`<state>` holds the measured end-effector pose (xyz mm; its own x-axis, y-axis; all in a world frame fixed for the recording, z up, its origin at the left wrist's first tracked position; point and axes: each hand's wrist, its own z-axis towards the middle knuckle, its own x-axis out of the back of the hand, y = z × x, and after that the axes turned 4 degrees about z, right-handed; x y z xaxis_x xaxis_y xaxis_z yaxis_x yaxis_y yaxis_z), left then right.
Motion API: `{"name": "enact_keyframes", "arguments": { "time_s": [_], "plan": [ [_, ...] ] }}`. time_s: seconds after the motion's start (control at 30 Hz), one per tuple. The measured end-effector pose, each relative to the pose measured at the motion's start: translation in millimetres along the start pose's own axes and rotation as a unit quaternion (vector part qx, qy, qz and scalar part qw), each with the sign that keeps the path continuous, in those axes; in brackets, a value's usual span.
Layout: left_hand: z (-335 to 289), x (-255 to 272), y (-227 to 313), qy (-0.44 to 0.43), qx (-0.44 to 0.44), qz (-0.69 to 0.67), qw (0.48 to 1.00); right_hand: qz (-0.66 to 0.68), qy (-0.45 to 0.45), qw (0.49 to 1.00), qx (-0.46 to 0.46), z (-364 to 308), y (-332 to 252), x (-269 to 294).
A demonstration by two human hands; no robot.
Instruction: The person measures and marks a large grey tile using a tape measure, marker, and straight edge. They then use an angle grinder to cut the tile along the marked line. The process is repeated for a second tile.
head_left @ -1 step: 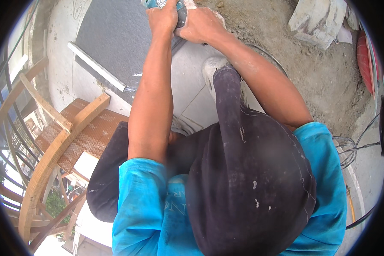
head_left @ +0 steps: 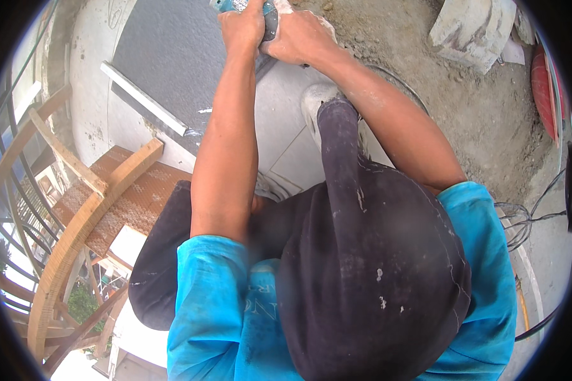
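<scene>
My left hand (head_left: 243,32) and my right hand (head_left: 302,37) are together at the top edge, both closed around a teal and dark power tool (head_left: 271,24) that looks like an angle grinder. The frame cuts off its front end, and my hands cover much of its body. Pale dust coats the fingers of my right hand. Beneath and left of the tool lies a large dark grey slab (head_left: 165,47). Along the slab's near side rests a narrow white strip (head_left: 143,98).
A curved wooden frame (head_left: 76,238) and a brown patterned board (head_left: 124,209) stand at the left, by dark metal bars. Sandy ground (head_left: 388,38) with a pale broken block (head_left: 473,32) lies at the right. Black cables (head_left: 521,228) coil at the right edge. My shoe (head_left: 314,105) is near the slab.
</scene>
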<state>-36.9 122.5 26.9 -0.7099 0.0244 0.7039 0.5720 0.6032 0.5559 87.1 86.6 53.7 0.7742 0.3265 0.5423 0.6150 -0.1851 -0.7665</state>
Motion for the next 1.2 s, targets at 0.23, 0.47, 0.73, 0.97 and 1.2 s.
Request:
{"name": "enact_keyframes", "arguments": {
  "time_s": [0.23, 0.47, 0.73, 0.97, 1.2],
  "plan": [
    [-1.1, -3.6, 1.7, 0.008, -0.021, -0.037, 0.999, -0.031, -0.033, 0.999, -0.029, 1.2, -1.5, 4.0],
    [-2.9, -6.1, 4.0, 0.008, -0.012, -0.02, 1.0, -0.065, -0.016, 0.997, -0.031, -4.9, 2.3, 3.5],
    [-8.7, -7.8, 1.4, 0.016, -0.014, -0.036, 0.999, 0.018, -0.017, 0.999, -0.037, -8.1, -1.6, 11.7],
    [-13.0, -7.5, 2.4, -0.019, 0.012, -0.08, 0.997, -0.003, -0.016, 0.999, -0.049, -13.6, -1.5, 12.9],
    [-28.3, -3.8, 11.3, -0.039, -0.001, -0.098, 0.994, -0.024, -0.021, 0.998, -0.054, -19.8, -5.5, 20.8]
  ]
}}
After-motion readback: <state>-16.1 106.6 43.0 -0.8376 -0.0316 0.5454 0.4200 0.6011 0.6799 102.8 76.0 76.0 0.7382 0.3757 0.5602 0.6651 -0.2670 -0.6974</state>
